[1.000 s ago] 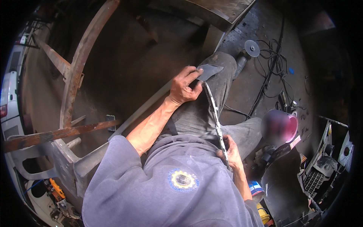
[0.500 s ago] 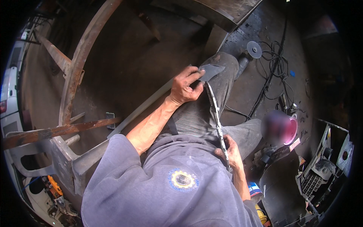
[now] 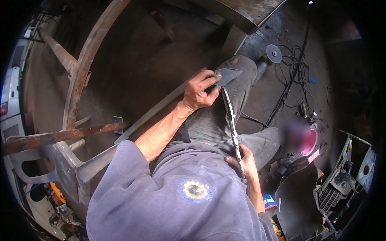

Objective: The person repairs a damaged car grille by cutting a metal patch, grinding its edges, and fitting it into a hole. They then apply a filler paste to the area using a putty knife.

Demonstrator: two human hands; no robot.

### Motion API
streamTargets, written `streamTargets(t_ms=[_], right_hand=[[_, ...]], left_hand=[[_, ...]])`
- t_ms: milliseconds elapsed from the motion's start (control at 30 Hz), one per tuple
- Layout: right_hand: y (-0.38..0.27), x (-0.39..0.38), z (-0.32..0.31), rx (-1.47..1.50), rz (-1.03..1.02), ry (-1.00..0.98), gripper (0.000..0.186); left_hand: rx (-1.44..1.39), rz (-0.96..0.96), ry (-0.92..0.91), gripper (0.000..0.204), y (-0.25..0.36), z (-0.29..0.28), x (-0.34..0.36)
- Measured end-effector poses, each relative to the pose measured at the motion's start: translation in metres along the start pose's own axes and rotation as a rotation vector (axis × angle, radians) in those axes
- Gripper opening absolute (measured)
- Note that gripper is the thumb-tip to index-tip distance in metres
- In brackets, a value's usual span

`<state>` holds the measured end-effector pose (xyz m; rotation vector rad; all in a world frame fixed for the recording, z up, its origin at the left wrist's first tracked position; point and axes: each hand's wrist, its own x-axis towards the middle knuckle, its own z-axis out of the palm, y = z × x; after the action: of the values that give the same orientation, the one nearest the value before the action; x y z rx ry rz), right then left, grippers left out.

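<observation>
My left hand (image 3: 200, 91) is closed, pinching a flat, dark grey sheet (image 3: 230, 75) with a pointed end over my left knee. The sheet's material is unclear. Leaning across my lap is a long, narrow strip (image 3: 232, 124) seen edge-on, black with chipped white patches. Its upper end comes close to my left thumb and the sheet; I cannot tell whether they touch. Near the strip's lower end my right hand (image 3: 247, 160) grips it, thumb on one side, with the other fingers partly hidden.
An angle grinder (image 3: 262, 66) with a grey disc lies beyond my knee beside tangled black cables (image 3: 297, 70). Rusty metal bars (image 3: 76, 90) and a grey plastic chair (image 3: 66, 164) stand at left. A blurred pink round object (image 3: 309, 140) and dark machine parts (image 3: 341, 182) are at right.
The whole view has shifted slightly. Both hands keep their holds on the sheet and the strip, with hardly any visible movement between them.
</observation>
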<state>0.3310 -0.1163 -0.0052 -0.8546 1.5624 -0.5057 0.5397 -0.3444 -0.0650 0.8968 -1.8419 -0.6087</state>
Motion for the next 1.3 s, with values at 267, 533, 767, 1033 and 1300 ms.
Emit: streamTargets(t_ms=[267, 533, 767, 1033, 1300], right_hand=[[0.0, 0.003, 0.0, -0.022, 0.016, -0.01, 0.054], [0.009, 0.005, 0.003, 0.006, 0.031, -0.001, 0.055], [0.006, 0.007, 0.003, -0.045, 0.048, 0.0, 0.054], [0.006, 0.009, 0.004, -0.11, 0.043, 0.011, 0.052], [0.009, 0.01, 0.01, -0.059, 0.064, 0.026, 0.048]], left_hand=[[-0.206, -0.39, 0.093, 0.019, 0.017, 0.014, 0.01], [-0.416, -0.867, 0.03, 0.025, 0.034, 0.01, 0.015], [-0.324, -0.817, 0.003, 0.025, 0.034, 0.011, 0.014], [-0.295, -0.828, -0.03, 0.027, 0.036, 0.008, 0.012], [-0.402, -0.89, 0.037, 0.021, 0.039, 0.01, 0.014]])
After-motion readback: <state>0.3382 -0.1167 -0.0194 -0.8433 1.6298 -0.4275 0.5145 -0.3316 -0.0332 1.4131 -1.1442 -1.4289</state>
